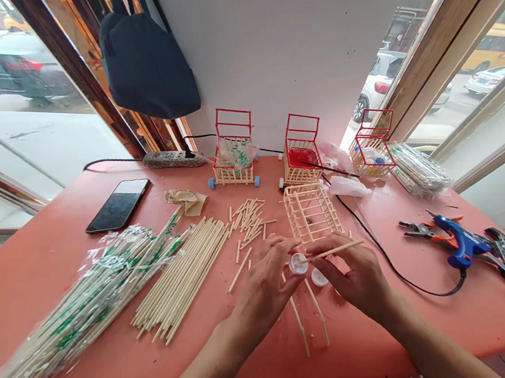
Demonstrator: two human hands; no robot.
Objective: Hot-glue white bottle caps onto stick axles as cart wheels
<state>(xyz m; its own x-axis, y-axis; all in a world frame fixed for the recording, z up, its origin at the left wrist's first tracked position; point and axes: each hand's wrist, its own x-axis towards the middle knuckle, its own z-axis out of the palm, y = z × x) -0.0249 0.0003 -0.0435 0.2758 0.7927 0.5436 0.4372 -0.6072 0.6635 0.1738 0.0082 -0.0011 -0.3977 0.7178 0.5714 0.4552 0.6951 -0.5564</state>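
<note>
My left hand (270,273) pinches a small clear plastic bottle cap (298,263) between its fingers, its hollow side toward me. In my right hand (354,272) is a thin wooden stick (339,249), held between thumb and fingers with its left end at the cap. Just beyond both hands lies a basket-like frame of glued sticks (312,211). Another clear cap (319,277) rests on the table below my fingers, partly hidden. Two long sticks (317,313) of a lower frame part run toward me beneath my hands.
Several loose sticks (183,276), short cut pieces (250,218) and wrapped chopsticks (83,299) lie left. Finished stick carts (235,163) with red handles stand at the back, near a power strip (173,158). A blue glue gun (462,242), its cord and pliers (419,229) lie right. A phone (118,205) lies back left.
</note>
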